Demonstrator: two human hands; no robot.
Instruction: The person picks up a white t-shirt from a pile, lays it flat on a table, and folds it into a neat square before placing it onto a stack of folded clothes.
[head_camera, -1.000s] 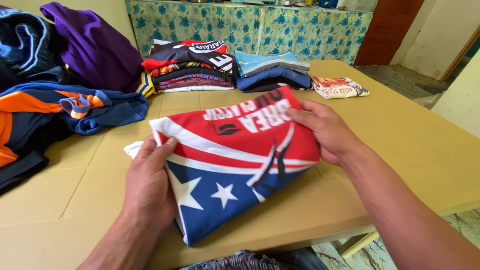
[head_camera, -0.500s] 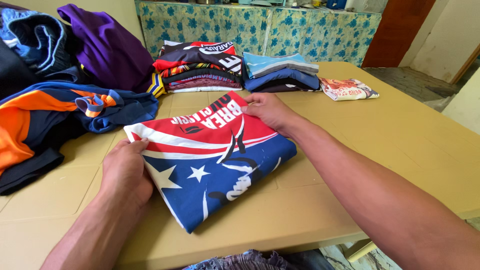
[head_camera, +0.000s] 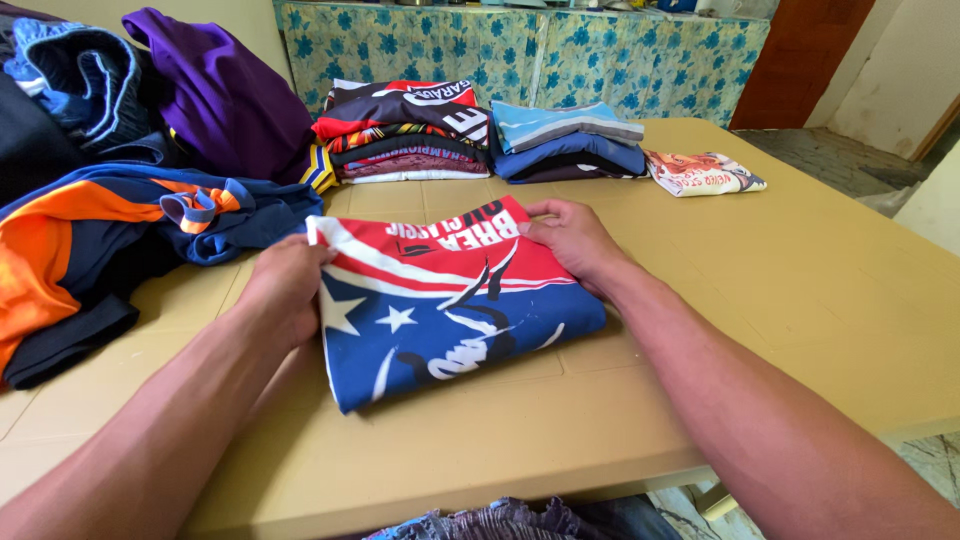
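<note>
Head camera looks down at a tan table where a folded shirt lies flat, near the front edge. The shirt is red on top and blue below, with white stars and white stripes. The left hand grips the left side of the shirt, with the fingers curled over the edge and the thumb side tucked under, so it looks like a pinch on the cloth. The right hand rests on the top right corner with the fingers close together and bent down on the cloth. Behind the shirt stand two neat stacks, a tall pile of folded shirts in red, black and white, and a smaller blue pile just beside it. One more folded white shirt lies alone to the right of them. On the left sits a messy heap of clothes in orange, dark blue and purple, and it comes very near the left hand. What could go wrong? If the hands pull apart or lift only one side, the folds could slip open, because this cloth looks smooth and slippery. If the shirt slides toward the front edge, it could drop off the table. The left hand could also snag the messy heap and drag a sleeve along.
</note>
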